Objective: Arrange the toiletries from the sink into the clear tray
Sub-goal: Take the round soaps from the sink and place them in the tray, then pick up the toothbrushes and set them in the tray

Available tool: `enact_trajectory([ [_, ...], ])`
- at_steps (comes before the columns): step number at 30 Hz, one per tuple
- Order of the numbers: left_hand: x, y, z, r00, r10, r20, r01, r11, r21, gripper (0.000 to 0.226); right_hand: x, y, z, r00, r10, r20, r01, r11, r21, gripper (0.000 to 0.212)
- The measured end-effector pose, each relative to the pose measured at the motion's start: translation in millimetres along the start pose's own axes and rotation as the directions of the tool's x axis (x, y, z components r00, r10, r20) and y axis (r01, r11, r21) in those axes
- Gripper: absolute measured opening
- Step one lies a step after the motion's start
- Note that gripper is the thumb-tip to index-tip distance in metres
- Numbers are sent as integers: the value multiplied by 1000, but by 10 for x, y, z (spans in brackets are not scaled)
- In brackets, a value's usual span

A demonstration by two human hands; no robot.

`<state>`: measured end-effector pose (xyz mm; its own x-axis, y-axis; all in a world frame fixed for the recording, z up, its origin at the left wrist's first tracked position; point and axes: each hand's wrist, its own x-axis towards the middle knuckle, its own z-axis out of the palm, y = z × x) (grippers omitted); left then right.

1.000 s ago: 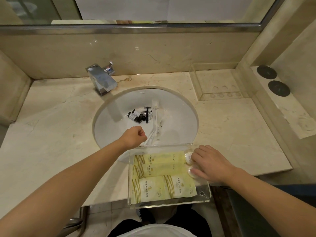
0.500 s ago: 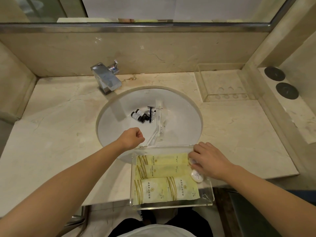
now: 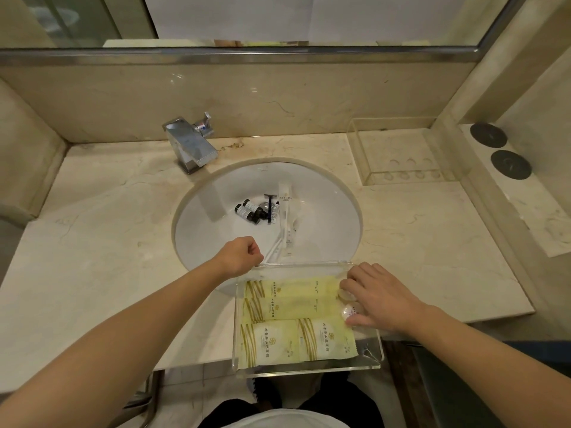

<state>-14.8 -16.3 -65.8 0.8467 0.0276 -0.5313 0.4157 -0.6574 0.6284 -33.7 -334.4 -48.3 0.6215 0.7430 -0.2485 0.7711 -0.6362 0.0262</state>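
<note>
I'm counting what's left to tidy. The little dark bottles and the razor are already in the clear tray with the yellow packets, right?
Not quite. The head view shows the little dark bottles and the razor in the sink; only the yellow packets lie in the clear tray.

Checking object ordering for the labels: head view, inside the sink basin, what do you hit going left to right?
Small dark bottles → black razor → white wrapped packets. The long white sticks nearer the left hand overlap the packets, so I left them out.
</note>
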Motion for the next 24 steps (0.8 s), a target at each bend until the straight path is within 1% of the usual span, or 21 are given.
enact_trajectory([
  [3, -17, -18, -6, 1000, -5, -6, 5, 1000, -3, 9, 20, 30, 32, 998, 28, -56, -28, 1000, -1, 50],
  [8, -34, -56, -37, 1000, -12, -18, 12, 1000, -2, 12, 120, 53, 7, 968, 179, -178, -166, 982, 86, 35],
  [13, 11, -123, -126, 998, -25, -50, 26, 999, 24, 15, 385, 87, -73, 934, 312, -175, -269, 934, 235, 33],
  [16, 77, -159, -189, 998, -41, -57, 43, 998, 37, 11, 600, 91, -109, 922, 376, -95, -323, 881, 345, 27],
  [19, 172, -171, -239, 996, -67, -59, 68, 998, 18, 10, 845, 100, -114, 909, 412, 68, -397, 802, 447, 30],
  [22, 281, -158, -242, 994, -104, -10, 104, 995, 9, 14, 1092, 104, -80, 882, 400, 247, -470, 718, 513, 34],
  [24, 356, -137, -213, 991, -129, 35, 129, 992, 18, 17, 1248, 103, -28, 864, 378, 332, -502, 682, 531, 37],
])
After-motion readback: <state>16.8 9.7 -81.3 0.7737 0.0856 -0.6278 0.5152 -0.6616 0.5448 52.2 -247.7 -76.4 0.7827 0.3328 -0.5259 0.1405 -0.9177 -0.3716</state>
